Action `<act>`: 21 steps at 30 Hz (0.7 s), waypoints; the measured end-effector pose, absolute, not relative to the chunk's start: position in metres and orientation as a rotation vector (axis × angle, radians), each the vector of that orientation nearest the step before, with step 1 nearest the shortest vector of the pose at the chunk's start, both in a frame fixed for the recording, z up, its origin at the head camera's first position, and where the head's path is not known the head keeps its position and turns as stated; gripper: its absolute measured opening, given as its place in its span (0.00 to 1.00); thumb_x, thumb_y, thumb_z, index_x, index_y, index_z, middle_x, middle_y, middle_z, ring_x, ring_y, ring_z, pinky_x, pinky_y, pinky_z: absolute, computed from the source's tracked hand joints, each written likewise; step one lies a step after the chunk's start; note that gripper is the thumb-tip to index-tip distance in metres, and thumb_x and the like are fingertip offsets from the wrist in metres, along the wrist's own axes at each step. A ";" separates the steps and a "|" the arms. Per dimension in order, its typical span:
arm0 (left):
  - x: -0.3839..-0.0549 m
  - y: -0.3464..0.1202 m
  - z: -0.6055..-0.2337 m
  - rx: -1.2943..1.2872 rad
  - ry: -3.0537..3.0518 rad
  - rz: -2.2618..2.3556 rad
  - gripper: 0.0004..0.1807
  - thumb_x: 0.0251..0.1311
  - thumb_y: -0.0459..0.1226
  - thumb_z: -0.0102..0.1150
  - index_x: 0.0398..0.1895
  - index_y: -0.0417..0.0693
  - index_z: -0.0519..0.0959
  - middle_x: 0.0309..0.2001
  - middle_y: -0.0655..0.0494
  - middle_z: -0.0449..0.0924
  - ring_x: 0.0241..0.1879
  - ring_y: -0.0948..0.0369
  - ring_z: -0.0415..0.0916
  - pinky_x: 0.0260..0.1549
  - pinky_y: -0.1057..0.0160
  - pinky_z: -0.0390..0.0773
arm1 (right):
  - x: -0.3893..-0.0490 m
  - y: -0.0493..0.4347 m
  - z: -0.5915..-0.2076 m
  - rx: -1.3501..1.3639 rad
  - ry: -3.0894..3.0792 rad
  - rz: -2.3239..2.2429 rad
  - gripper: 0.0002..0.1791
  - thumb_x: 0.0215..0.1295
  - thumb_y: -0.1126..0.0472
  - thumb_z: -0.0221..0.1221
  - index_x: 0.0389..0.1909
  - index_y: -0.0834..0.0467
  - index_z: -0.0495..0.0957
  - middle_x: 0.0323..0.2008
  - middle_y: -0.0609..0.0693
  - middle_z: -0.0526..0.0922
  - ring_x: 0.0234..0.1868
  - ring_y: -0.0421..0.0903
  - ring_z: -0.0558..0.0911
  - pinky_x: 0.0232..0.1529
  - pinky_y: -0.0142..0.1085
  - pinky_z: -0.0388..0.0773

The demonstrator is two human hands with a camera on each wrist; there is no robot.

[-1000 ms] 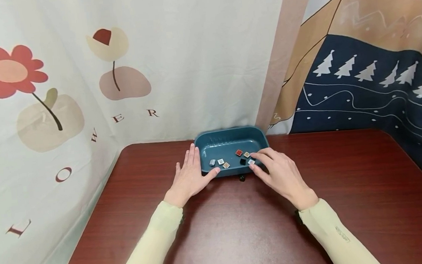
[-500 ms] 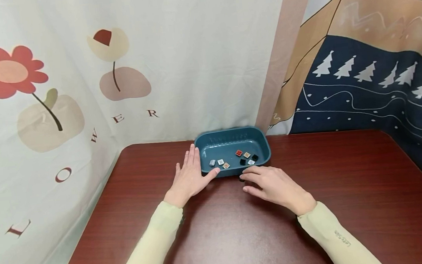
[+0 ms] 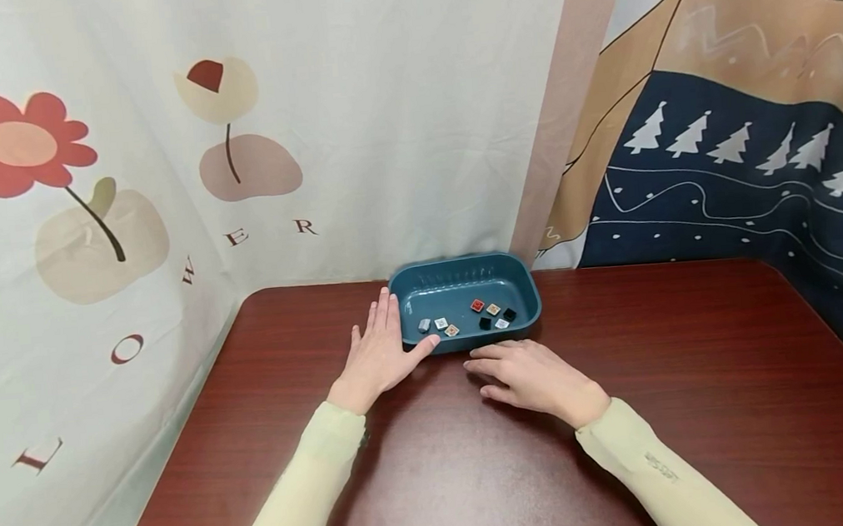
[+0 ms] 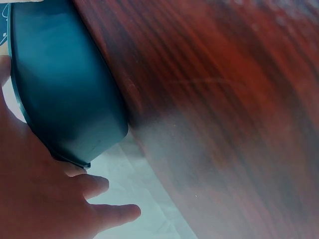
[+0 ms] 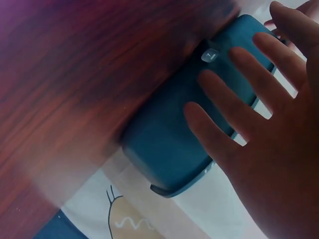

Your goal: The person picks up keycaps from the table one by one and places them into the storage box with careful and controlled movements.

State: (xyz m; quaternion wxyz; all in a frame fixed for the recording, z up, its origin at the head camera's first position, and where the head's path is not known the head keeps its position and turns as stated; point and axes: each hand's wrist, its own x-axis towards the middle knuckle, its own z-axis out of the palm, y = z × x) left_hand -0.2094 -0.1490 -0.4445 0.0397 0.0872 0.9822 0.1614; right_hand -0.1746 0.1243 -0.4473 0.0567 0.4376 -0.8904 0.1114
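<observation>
A teal box (image 3: 466, 343) stands at the table's back edge. Several small square keycaps lie inside, among them a red keycap (image 3: 477, 305), a black keycap (image 3: 510, 314) and a white keycap (image 3: 501, 324). My left hand (image 3: 377, 359) rests along the box's left end, fingers extended, thumb at the front rim. My right hand (image 3: 525, 375) hovers before the box's front wall with fingers spread. In the right wrist view a dark keycap (image 5: 210, 55) with a white mark sits near those fingertips, by the box; whether they touch it I cannot tell. The hand hides it in the head view.
The reddish-brown wooden table (image 3: 440, 478) spreads out in front of the box. Behind it hangs a pale curtain (image 3: 395, 132) with flower prints. At the right is a navy cloth (image 3: 693, 181) with white trees.
My right hand has left the box's right front corner and moved left and toward me, down in front of the box. A black keycap now lies where its fingers were. My left hand has stayed put.
</observation>
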 end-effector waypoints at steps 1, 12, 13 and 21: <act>-0.209 -0.149 -0.444 0.267 3.009 0.497 0.63 0.64 0.75 0.42 0.84 0.40 0.38 0.84 0.48 0.29 0.82 0.46 0.36 0.73 0.33 0.47 | -0.175 0.124 -0.448 1.326 -2.700 0.333 0.22 0.69 0.51 0.67 0.61 0.53 0.84 0.59 0.51 0.83 0.59 0.51 0.82 0.55 0.49 0.81; -0.208 -0.149 -0.444 0.269 3.013 0.503 0.63 0.64 0.76 0.41 0.84 0.40 0.38 0.85 0.48 0.29 0.82 0.45 0.37 0.73 0.33 0.48 | -0.173 0.123 -0.449 1.256 -2.749 0.261 0.19 0.67 0.51 0.69 0.57 0.53 0.86 0.48 0.47 0.85 0.47 0.47 0.85 0.45 0.44 0.83; -0.208 -0.149 -0.444 0.270 3.015 0.502 0.63 0.64 0.76 0.41 0.84 0.40 0.39 0.85 0.48 0.29 0.82 0.45 0.37 0.73 0.33 0.48 | -0.172 0.123 -0.449 1.254 -2.743 0.248 0.19 0.67 0.51 0.69 0.56 0.52 0.86 0.47 0.47 0.86 0.45 0.46 0.85 0.44 0.43 0.83; -0.208 -0.150 -0.445 0.269 3.022 0.508 0.63 0.64 0.76 0.42 0.84 0.40 0.39 0.85 0.48 0.30 0.82 0.45 0.38 0.73 0.33 0.49 | -0.169 0.125 -0.451 1.237 -2.707 0.221 0.22 0.65 0.49 0.71 0.57 0.51 0.86 0.49 0.48 0.84 0.41 0.48 0.84 0.39 0.42 0.83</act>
